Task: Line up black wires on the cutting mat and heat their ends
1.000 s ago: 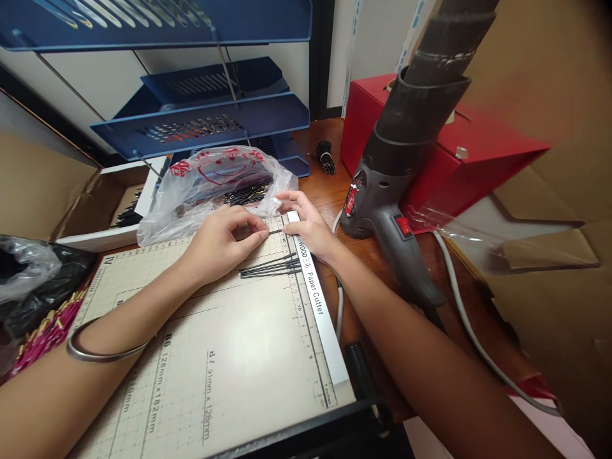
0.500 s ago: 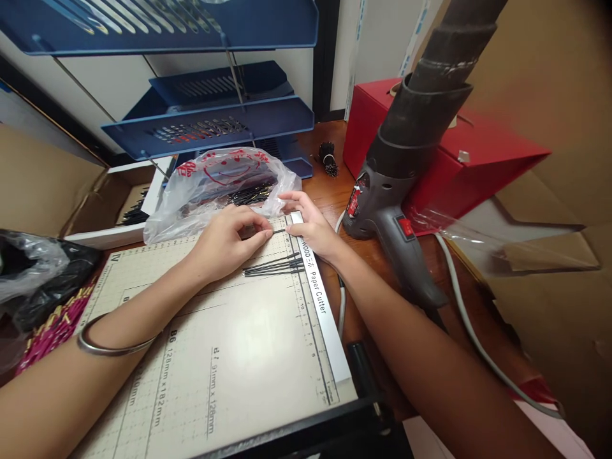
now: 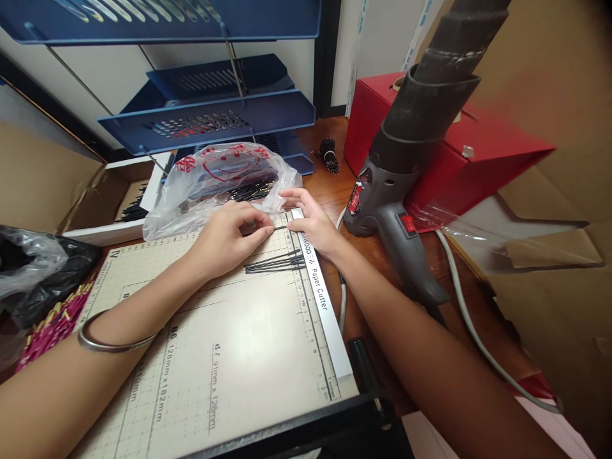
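Observation:
My left hand (image 3: 233, 236) pinches one end of a short thin black wire (image 3: 280, 227) between thumb and forefinger. At the wire's other end, the thumb of my right hand (image 3: 314, 224) presses close to the white edge strip, its other fingers spread over the far corner. Beneath both hands lies a cream paper cutter (image 3: 258, 344) with printed size grids and a ruler scale. Several similar black wires (image 3: 272, 264) rest on it in a loose fan, just nearer to me than my fingers. The fingertips hide most of the pinched wire.
A clear plastic bag (image 3: 176, 197) holding black wires sits behind the cutter, below blue tray shelves (image 3: 210, 118). On the right, a grey heat gun (image 3: 382, 185) stands before a red box (image 3: 497, 153), its cable trailing forward. A tied wire bundle (image 3: 329, 156) lies behind.
The view has shifted slightly. Both hands keep practically the same pose around the wire, and the other wires lie as before.

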A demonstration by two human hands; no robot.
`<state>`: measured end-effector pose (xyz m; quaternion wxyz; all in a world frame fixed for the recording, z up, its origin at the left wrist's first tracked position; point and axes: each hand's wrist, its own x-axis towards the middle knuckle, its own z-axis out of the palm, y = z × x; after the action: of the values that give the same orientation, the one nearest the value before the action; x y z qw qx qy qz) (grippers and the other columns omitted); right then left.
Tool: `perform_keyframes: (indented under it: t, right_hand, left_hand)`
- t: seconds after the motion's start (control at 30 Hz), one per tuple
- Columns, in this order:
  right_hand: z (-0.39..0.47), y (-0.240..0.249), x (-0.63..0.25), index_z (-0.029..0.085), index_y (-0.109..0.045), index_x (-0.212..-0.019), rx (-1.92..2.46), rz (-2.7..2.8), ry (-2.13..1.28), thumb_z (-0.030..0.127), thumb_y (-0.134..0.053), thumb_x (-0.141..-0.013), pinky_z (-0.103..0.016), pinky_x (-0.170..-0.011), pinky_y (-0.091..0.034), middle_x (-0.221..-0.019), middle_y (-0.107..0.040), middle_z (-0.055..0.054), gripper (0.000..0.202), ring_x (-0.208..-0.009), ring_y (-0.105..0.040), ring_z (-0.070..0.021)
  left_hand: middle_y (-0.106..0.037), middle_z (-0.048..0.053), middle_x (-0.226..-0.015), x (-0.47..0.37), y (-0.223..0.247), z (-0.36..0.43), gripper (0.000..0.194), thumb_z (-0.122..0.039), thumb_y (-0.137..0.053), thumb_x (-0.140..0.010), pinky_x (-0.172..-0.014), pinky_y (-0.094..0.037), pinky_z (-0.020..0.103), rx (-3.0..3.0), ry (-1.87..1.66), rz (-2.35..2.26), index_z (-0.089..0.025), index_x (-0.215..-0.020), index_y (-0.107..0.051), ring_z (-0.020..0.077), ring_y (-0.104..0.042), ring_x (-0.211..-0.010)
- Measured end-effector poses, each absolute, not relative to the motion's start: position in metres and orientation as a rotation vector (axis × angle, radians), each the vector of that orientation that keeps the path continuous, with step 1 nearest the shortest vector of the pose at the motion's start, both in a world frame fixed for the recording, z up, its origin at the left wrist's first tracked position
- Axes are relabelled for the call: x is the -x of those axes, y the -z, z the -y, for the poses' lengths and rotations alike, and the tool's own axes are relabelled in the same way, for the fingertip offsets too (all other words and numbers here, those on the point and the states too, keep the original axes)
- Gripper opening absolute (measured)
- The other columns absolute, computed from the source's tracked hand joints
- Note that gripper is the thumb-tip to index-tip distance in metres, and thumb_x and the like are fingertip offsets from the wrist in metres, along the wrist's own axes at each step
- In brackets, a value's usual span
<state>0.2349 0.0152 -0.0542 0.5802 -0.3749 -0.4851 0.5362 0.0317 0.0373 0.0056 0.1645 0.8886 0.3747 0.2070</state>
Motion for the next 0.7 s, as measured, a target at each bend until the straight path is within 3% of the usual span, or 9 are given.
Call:
perform_keyframes:
  t: [0.7]
  right_hand:
    - [-0.0131, 0.0506, -0.2368, 0.029, -0.061, -0.109, 0.895, 1.147, -1.245, 0.023, -0.068, -0.054, -0.054, -0.127, -0.044, -0.120, -0.063, -0.006, 0.056, -0.126, -0.057, -0.0306]
  left_hand:
    - [-0.078, 0.006, -0.091, -0.0321, -0.0068, -0.0365, 0.033, -0.047, -0.061, -0.095, -0.094, -0.051, 0.041, -2.539, -0.587, -1.064, -0.022, -0.091, -0.081, 0.0241, -0.067, -0.087]
